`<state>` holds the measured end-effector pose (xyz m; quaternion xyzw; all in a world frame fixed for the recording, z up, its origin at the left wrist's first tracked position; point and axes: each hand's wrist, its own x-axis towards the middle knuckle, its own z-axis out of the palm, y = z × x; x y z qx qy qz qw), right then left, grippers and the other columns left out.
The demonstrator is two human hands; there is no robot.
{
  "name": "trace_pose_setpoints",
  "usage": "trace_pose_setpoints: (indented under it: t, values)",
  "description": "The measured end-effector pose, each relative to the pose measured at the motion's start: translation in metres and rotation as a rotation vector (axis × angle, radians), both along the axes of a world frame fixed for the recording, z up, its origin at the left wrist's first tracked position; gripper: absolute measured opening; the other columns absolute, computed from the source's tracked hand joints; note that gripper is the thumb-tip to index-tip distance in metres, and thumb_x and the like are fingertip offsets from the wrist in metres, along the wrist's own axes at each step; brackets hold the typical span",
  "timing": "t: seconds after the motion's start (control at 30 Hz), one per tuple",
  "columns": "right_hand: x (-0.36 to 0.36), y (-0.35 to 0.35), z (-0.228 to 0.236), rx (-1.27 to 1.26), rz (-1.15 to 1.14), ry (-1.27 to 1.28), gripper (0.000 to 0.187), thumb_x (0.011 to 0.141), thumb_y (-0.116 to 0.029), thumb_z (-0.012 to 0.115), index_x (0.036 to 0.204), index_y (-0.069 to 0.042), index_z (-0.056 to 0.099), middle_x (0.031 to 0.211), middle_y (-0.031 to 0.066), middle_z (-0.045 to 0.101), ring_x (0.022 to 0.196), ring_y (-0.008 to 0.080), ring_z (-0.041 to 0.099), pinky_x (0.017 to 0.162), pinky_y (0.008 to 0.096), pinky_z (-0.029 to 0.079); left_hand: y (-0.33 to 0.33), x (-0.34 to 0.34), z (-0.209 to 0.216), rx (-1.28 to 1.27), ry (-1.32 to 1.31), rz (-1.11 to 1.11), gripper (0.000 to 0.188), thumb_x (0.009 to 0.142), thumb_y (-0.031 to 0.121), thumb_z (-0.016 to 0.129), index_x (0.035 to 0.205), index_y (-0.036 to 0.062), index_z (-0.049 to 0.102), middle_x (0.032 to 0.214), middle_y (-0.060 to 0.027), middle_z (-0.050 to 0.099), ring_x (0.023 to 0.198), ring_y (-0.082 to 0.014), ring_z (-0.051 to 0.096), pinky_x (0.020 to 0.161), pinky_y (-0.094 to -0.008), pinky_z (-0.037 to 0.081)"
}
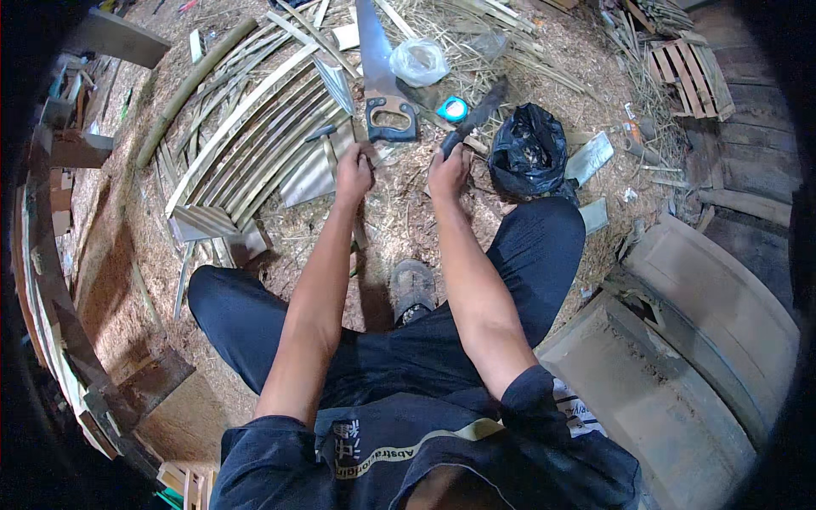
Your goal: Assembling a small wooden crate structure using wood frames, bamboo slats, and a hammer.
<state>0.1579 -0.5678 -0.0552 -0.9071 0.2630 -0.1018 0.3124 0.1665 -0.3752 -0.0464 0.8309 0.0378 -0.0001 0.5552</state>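
My right hand (pixel 448 172) is closed round the black handle of a machete (pixel 484 109), whose broad dark blade points away and to the right. Level with it, my left hand (pixel 354 174) is curled at the pale wooden handle of a hammer (pixel 322 133); part of that grip is hidden. Just beyond my hands lies a handsaw (pixel 392 119), its blade pointing away. A blue and white tape measure (pixel 453 109) sits between the saw and the machete blade. To the right of my right hand stands an open black plastic bag (pixel 529 153).
A curved slatted bamboo piece (pixel 255 136) lies at the left, near a long pole (pixel 191 93). A clear plastic bag (pixel 419 62) rests beyond the saw. Split strips and shavings cover the ground. Large boards (pixel 654 382) stand at my right, timber (pixel 51 297) at my left.
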Motion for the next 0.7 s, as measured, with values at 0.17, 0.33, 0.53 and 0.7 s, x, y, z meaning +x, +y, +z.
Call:
trace_pose_setpoints:
  t: [0.17, 0.33, 0.53, 0.7]
  values:
    - [-0.025, 0.016, 0.005, -0.136, 0.193, -0.092, 0.048, 0.085, -0.011, 0.069, 0.13, -0.007, 0.054, 0.128, 0.0186, 0.048, 0.112, 0.0403, 0.052, 0.093, 0.0498, 0.044, -0.002, -0.005, -0.013, 0.287, -0.068, -0.112, 0.023, 0.088, 0.001, 0.048, 0.105, -0.0024, 0.064, 0.101, -0.0237, 0.066, 0.101, -0.0409, 0.062, 0.09, -0.0439, 0.048]
    - [-0.041, 0.028, 0.004, 0.001, 0.118, -0.038, 0.053, 0.085, -0.011, 0.069, 0.134, -0.018, 0.051, 0.133, 0.0192, 0.043, 0.116, 0.0407, 0.05, 0.094, 0.051, 0.042, -0.013, -0.023, -0.022, 0.414, -0.102, -0.265, 0.039, 0.084, 0.006, 0.059, 0.122, -0.0018, 0.058, 0.129, -0.028, 0.055, 0.115, -0.0468, 0.053, 0.103, -0.0475, 0.043]
    - [-0.043, 0.041, 0.0, -0.207, 0.12, 0.036, 0.052, 0.084, -0.01, 0.066, 0.134, -0.017, 0.052, 0.129, 0.0236, 0.047, 0.117, 0.0417, 0.05, 0.1, 0.0518, 0.038, -0.011, -0.026, -0.015, 0.277, 0.004, -0.298, 0.039, 0.087, 0.009, 0.056, 0.124, -0.0012, 0.057, 0.126, -0.0272, 0.056, 0.115, -0.0448, 0.055, 0.101, -0.0473, 0.045]
    - [-0.058, 0.05, 0.022, -0.045, 0.108, -0.03, 0.045, 0.09, -0.004, 0.056, 0.135, -0.013, 0.055, 0.136, 0.025, 0.045, 0.114, 0.045, 0.051, 0.096, 0.0511, 0.041, -0.006, -0.017, 0.0, 0.337, -0.093, -0.278, 0.033, 0.085, 0.009, 0.058, 0.116, -0.0011, 0.06, 0.113, -0.0274, 0.06, 0.107, -0.0458, 0.057, 0.095, -0.0492, 0.046]
